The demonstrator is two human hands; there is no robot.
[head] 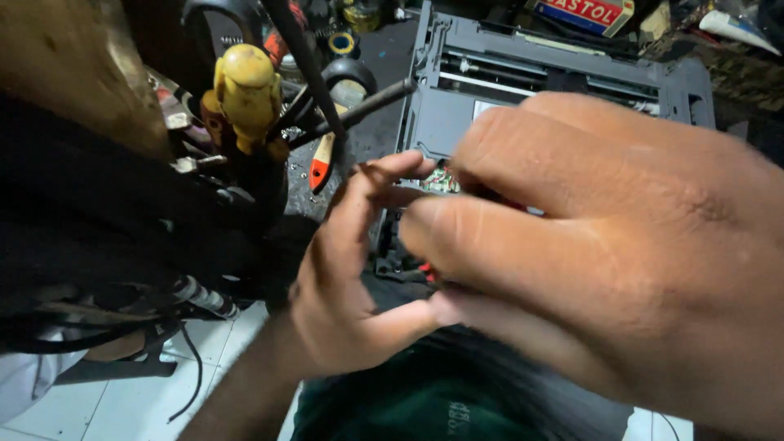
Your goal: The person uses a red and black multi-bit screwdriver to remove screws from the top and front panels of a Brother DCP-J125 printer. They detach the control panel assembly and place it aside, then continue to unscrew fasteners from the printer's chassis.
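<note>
My right hand [621, 245] fills the right half of the view, very close to the camera, fingers curled toward the left. My left hand [351, 269] reaches up from below the middle, fingers bent, tips meeting those of the right hand. Between the fingertips shows a small green and red part [442, 180] with a bit of red wire; which hand grips it is hidden. Behind both hands lies a dark grey opened machine chassis [563, 82] with metal rails.
A yellow-handled tool [245, 90] stands among dark tools at the upper left. An orange and cream handled tool [322, 163] lies on the dark bench. A metal rod [359, 110] slants across. White floor tiles [139, 400] show at the lower left.
</note>
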